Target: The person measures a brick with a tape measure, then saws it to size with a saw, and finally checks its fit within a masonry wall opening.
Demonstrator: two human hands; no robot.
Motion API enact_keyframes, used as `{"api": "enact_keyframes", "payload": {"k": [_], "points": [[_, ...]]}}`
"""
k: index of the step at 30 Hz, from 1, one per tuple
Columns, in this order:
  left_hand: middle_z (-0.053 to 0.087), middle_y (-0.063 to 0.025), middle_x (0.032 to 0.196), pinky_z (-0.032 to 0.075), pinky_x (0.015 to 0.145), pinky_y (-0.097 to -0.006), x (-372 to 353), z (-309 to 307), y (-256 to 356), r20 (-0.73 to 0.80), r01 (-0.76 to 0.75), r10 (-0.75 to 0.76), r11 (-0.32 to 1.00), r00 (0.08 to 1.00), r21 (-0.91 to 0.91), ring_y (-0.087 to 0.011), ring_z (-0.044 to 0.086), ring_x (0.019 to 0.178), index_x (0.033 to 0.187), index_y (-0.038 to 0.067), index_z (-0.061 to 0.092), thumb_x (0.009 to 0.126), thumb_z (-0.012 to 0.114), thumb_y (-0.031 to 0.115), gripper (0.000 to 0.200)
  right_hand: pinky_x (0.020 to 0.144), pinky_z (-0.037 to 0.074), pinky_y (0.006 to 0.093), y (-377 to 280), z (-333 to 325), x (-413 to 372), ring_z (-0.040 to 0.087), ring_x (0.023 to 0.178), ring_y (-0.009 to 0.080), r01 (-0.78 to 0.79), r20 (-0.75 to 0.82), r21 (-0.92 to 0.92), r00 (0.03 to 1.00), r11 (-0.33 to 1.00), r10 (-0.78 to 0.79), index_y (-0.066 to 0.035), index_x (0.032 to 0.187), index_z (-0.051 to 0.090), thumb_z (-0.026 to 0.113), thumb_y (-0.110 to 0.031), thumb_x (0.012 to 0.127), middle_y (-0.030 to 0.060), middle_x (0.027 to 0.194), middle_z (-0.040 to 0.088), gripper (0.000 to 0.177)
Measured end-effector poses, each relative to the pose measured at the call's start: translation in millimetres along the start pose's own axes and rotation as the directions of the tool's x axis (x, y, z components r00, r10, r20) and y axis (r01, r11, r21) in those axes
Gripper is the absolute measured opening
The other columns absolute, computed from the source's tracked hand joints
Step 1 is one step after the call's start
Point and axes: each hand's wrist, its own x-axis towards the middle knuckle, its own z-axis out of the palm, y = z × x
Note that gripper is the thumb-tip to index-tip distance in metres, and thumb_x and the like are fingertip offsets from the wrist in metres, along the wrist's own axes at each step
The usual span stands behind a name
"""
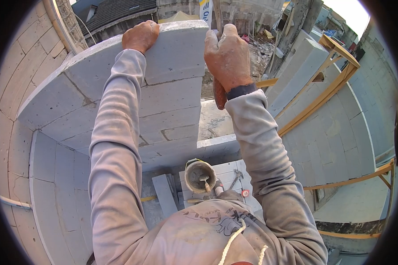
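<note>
Block (177, 53): pale grey, aerated-looking masonry unit with a flat, clean face and sharp edges. It is the topmost piece on the wall (163, 119), at its right-hand end. The courses below are the same grey, with thin mortar joints showing.

Orientation: long axis runs left to right across the view, along the line of the wall top. Broad face toward the camera, right end flush with the open wall end. It sits roughly level; the fisheye bend makes a slight tilt impossible to judge.

Left hand (140, 35): clasped over the far upper edge of the block near its left end, fingers curled out of sight behind it.

Right hand (227, 55): at the block's right end, clenched around a reddish-brown handle (219, 95) that sticks out below the wrist. The tool's head is hidden behind the hand. Cannot tell whether the knuckles touch the block.

Below, between the arms: a bucket (200, 176) smeared with mortar and holding a small tool stands on stacked blocks. To the right, well apart, is an orange timber frame (323, 95).
</note>
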Motion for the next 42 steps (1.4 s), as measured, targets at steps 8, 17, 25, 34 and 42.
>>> {"api": "enact_keyframes", "payload": {"k": [8,17,25,34,42], "points": [[0.070,-0.0071,0.110,0.050,0.092,-0.0412,-6,-2,3,0.007,0.005,-0.005,1.000,1.000,0.025,-0.0267,0.066,0.102,0.109,0.020,0.068,0.096,0.035,0.036,0.039,0.089,0.052,0.0458,24,25,1,0.065,0.094,0.0454,-0.102,0.190,-0.150,0.973,0.983,0.130,0.013,0.104,0.057,0.051,-0.025,0.091,0.0339,0.096,0.064,0.040],[0.070,-0.0065,0.109,0.052,0.090,-0.0398,-5,3,0,-0.013,-0.007,0.008,0.999,1.000,0.040,-0.0267,0.067,0.099,0.109,0.021,0.068,0.096,0.036,0.038,0.039,0.082,0.054,0.0464,-12,-9,-1,0.067,0.086,0.0452,0.050,-0.081,-0.013,0.995,0.999,-0.051,0.011,0.098,0.056,0.052,-0.025,0.091,0.0332,0.088,0.065,0.037],[0.065,-0.0057,0.121,0.047,0.094,-0.0421,4,-3,2,0.071,0.015,-0.015,1.000,0.997,0.001,-0.0284,0.061,0.109,0.116,0.023,0.064,0.091,0.031,0.038,0.044,0.091,0.050,0.0457,31,19,9,0.065,0.094,0.0463,-0.080,0.204,-0.133,0.973,0.988,0.106,0.016,0.102,0.060,0.048,-0.025,0.087,0.0367,0.092,0.064,0.044],[0.063,-0.0067,0.125,0.045,0.096,-0.0446,6,15,-13,0.017,-0.068,0.067,0.997,0.998,0.027,-0.0307,0.060,0.112,0.118,0.022,0.062,0.092,0.028,0.039,0.046,0.064,0.048,0.0385,40,7,5,0.062,0.063,0.0264,0.024,-0.129,0.167,0.992,0.986,-0.002,0.005,0.081,0.059,0.058,-0.035,0.087,0.0166,0.066,0.062,0.041],[0.061,-0.0079,0.128,0.043,0.097,-0.0462,11,20,-21,0.021,-0.078,0.077,0.996,0.997,0.032,-0.0311,0.057,0.116,0.123,0.025,0.060,0.089,0.030,0.041,0.049,0.073,0.050,0.0490,179,84,-164,0.064,0.081,0.0454,-0.426,0.159,0.132,0.900,0.895,0.405,0.001,0.086,0.058,0.059,-0.025,0.086,0.0272,0.078,0.065,0.026]]}}
